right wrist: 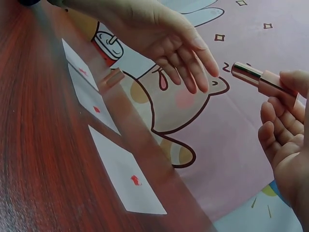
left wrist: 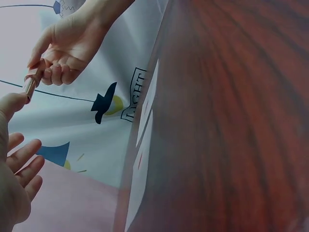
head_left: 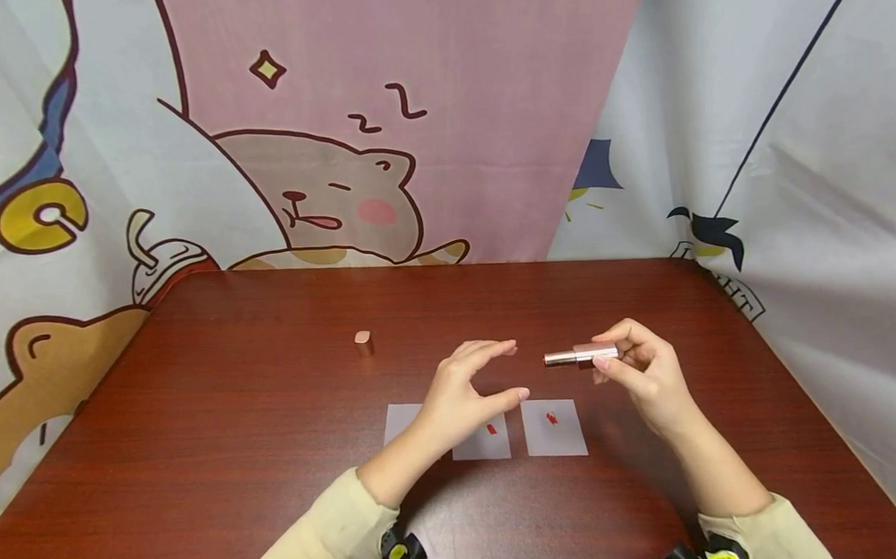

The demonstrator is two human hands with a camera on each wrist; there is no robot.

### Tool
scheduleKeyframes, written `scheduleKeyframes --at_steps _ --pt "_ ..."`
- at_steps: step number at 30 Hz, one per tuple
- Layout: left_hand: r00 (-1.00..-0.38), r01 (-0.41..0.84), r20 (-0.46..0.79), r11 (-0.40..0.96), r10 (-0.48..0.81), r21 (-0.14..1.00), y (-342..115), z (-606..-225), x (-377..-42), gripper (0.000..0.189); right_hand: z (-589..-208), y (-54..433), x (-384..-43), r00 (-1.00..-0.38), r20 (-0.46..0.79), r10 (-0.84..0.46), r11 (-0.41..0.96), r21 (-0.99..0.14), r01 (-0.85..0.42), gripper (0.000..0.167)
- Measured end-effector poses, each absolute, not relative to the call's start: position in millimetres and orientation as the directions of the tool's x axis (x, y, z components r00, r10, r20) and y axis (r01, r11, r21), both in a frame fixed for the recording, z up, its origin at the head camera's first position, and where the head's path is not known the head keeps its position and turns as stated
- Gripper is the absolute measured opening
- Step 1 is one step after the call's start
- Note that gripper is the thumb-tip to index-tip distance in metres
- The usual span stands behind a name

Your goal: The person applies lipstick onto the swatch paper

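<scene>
A rose-gold lipstick (head_left: 582, 355), its cap off, is pinched by its base between the thumb and fingers of my right hand (head_left: 651, 379). It lies level above the table, its metal tube pointing left. My left hand (head_left: 461, 396) hovers to the left of it, thumb and fingers spread apart with nothing between them. In the right wrist view a gap shows between the left fingertips and the lipstick (right wrist: 263, 82). Below the hands lie white paper squares (head_left: 556, 437) with small red marks, partly covered by the left hand in the head view.
The lipstick cap (head_left: 364, 343) stands on the brown table (head_left: 236, 405), farther back and left of the hands. Behind the table hangs a curtain (head_left: 438, 55) printed with cartoon animals.
</scene>
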State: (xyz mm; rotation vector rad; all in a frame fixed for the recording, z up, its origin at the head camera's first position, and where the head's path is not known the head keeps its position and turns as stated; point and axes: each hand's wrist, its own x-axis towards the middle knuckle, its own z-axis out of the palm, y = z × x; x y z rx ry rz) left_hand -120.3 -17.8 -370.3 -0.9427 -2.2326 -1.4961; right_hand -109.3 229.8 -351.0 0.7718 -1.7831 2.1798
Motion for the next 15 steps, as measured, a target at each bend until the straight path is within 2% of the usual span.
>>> scheduleKeyframes --at_steps 7,15 --pt "-0.752 0.645 0.565 0.202 0.338 0.737 -19 -364 -117 0.054 -349 225 -107 -0.831 0.534 -0.153 -0.368 -0.812 -0.453 0.033" --pt "-0.764 0.622 0.561 0.133 0.318 0.771 -20 -352 -110 0.055 -343 218 -103 -0.836 0.529 -0.144 -0.413 -0.8 -0.435 0.034"
